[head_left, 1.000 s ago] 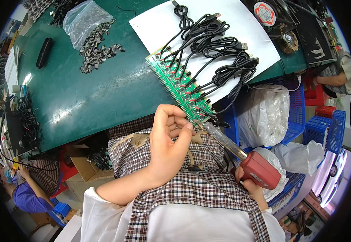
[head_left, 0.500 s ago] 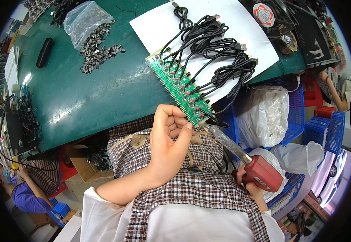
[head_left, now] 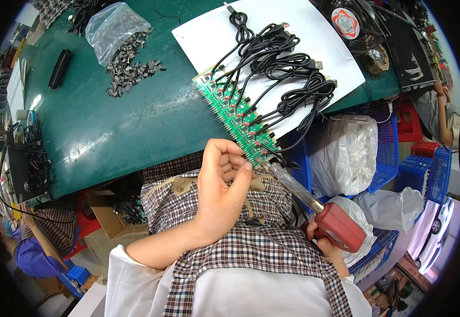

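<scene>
Head view: my left hand pinches something too small to see beside the long green circuit board, steadying it; my right hand at four o'clock grips the red-handled soldering iron, tip touching it.

One long green circuit board strip lies across the edge of the one green counter, with many black cables soldered along it, too tangled to count exactly, spread over one white sheet. One red-handled soldering iron shows. Two hands of the person are in view: the left hand and the right hand. One clear plastic bag sits beside one loose heap of small dark parts, too many to count. One black oblong object, one small round fan, and at least three blue plastic crates are seen.
</scene>
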Tool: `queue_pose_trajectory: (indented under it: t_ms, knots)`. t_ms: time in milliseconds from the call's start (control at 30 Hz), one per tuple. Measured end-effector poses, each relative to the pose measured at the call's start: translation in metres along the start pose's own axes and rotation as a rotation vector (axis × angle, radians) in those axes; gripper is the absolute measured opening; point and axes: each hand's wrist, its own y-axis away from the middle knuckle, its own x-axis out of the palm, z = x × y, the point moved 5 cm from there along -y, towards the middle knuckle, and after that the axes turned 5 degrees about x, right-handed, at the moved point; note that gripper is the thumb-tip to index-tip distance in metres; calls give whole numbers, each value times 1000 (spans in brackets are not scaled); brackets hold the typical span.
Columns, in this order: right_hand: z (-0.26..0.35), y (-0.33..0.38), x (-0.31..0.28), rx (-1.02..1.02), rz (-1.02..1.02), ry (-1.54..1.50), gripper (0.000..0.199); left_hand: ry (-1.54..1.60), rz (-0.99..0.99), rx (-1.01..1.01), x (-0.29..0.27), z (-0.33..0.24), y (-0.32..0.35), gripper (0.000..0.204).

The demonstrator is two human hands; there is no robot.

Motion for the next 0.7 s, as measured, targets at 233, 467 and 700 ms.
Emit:
queue_pose_trajectory:
  t_ms: [233, 467, 700]
  knots:
    - [-26, 13, -12, -54, 4, 28, 67, 0, -9, -8, 0, -2, -1, 23]
    - [7, -1, 2, 78, 17, -165, 48, 30, 0, -22, 3, -4, 0, 22]
    - [-20, 13, -13, -94, -27, 205, 63, 38, 9, -12, -4, -1, -3, 22]
